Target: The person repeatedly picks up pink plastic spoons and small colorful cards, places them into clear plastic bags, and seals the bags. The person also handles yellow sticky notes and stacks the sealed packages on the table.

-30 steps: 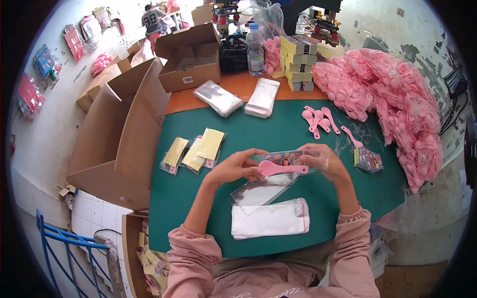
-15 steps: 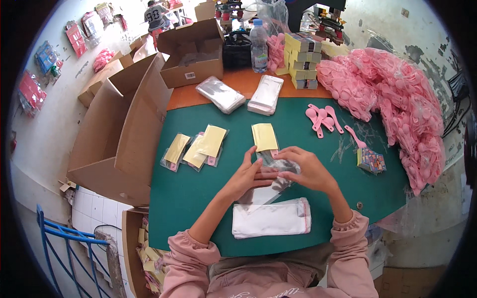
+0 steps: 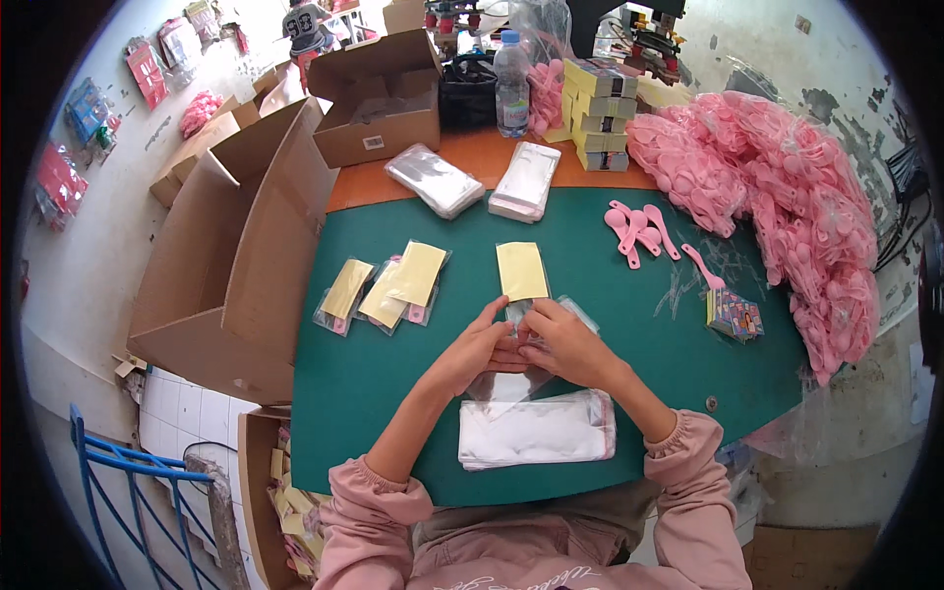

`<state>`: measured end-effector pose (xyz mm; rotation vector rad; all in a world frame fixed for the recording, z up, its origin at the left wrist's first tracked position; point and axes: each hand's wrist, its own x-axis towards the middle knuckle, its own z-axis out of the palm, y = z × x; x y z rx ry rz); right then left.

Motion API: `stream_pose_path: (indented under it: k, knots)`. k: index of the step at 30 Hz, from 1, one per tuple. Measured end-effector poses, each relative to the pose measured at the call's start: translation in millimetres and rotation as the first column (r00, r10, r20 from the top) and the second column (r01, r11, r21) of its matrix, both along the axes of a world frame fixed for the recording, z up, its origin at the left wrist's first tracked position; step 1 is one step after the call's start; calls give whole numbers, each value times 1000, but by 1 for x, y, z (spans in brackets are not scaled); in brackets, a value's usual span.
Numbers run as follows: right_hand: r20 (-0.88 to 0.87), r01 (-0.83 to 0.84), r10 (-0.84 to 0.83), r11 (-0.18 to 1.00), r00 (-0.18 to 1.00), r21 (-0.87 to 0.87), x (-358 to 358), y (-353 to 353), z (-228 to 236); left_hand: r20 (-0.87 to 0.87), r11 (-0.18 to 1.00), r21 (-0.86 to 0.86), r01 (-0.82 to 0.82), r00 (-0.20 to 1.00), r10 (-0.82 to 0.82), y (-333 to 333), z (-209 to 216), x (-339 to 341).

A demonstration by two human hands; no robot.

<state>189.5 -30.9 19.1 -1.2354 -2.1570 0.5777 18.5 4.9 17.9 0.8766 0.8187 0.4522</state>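
Observation:
Just beyond the stack of flat clear bags, both my hands are on a clear plastic bag (image 3: 507,386). My left hand (image 3: 474,356) grips it from the left, its thumb pointing away from me. My right hand (image 3: 570,346) pinches it from the right with bent fingers, close against the left fingers. Part of the bag shows beyond the right knuckles. A clear packet with a pale yellow card (image 3: 521,269) lies just past my fingertips; whether my left thumb touches it I cannot tell. Nearest my body is the stack of flat bags (image 3: 536,433).
Several yellow-card packets (image 3: 416,273) lie to the left. Pink spoons (image 3: 636,228) and a stack of printed cards (image 3: 735,315) lie right, beside heaped bagged spoons (image 3: 816,206). Bag bundles (image 3: 526,183), card stacks (image 3: 600,113), a water bottle (image 3: 511,87) and cardboard boxes (image 3: 236,246) stand around.
My right hand has moved left and in toward my left hand, its fingers now bent closed over the bag. The bag's raised part has dropped lower. The view has shifted slightly.

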Motion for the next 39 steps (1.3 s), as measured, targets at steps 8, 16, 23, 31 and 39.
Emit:
stream_pose_path:
  k: [8, 16, 23, 31, 39]
  knots:
    - [16, -151, 151, 988, 988, 20, 1, -4, 8, -79, 922, 378, -86, 989, 125, 2, -17, 4]
    - [-432, -67, -94, 937, 897, -344, 160, 13, 60, -43, 955, 283, -93, 993, 110, 5, -7, -1]
    - [253, 708, -747, 664, 615, 240, 189, 11, 56, 62, 969, 230, -89, 995, 76, 6, -8, 5]
    - [-31, 112, -110, 991, 994, 80, 29, 13, 2, 181, 991, 81, -103, 980, 87, 2, 1, 1]
    - [-287, 98, -101, 995, 953, -27, 41, 13, -10, -304, 646, 754, 119, 935, 182, 1, -1, 0]
